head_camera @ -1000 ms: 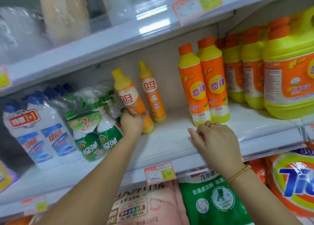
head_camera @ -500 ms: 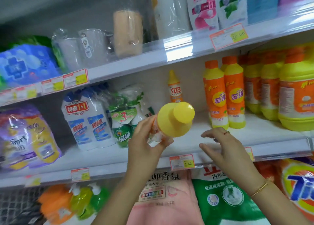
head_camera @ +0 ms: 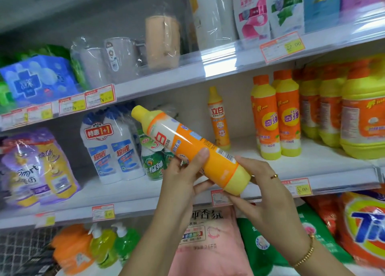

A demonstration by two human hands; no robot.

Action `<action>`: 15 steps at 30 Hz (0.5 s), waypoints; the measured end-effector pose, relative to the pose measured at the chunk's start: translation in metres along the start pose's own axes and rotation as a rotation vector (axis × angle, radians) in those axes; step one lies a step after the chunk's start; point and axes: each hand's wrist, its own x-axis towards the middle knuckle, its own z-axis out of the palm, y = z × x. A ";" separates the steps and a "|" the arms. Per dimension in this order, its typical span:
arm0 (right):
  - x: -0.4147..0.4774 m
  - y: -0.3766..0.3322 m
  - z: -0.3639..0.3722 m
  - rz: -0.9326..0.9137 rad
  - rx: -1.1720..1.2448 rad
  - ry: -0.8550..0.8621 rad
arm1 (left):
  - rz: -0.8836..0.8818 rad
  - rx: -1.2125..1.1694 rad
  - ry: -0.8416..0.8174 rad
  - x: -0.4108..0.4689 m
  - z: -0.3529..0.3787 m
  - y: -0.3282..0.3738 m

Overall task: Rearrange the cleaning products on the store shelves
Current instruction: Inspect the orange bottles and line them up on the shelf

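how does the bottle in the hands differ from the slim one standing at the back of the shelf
The held bottle lies tilted, cap up-left, gripped by the left hand and right hand; the slim bottle stands upright on the shelf, untouched. The held bottle shows its barcode side; the slim bottle faces front. Both have yellow caps and orange bodies.

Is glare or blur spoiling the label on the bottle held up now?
Head view: a white glare streak crosses the label of the detergent bottle, barcode still legible; head view: the upper shelf rail is blown out; head view: the purple refill bags at left are blurred.
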 end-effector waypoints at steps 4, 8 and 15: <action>0.002 -0.012 -0.005 0.109 0.084 -0.035 | 0.025 -0.133 -0.054 0.002 0.001 0.002; 0.010 -0.016 -0.011 0.537 0.903 -0.216 | 0.003 -0.373 -0.143 0.010 -0.008 0.006; 0.003 -0.003 -0.013 0.961 1.574 -0.485 | 0.019 -0.338 -0.289 0.016 -0.020 0.001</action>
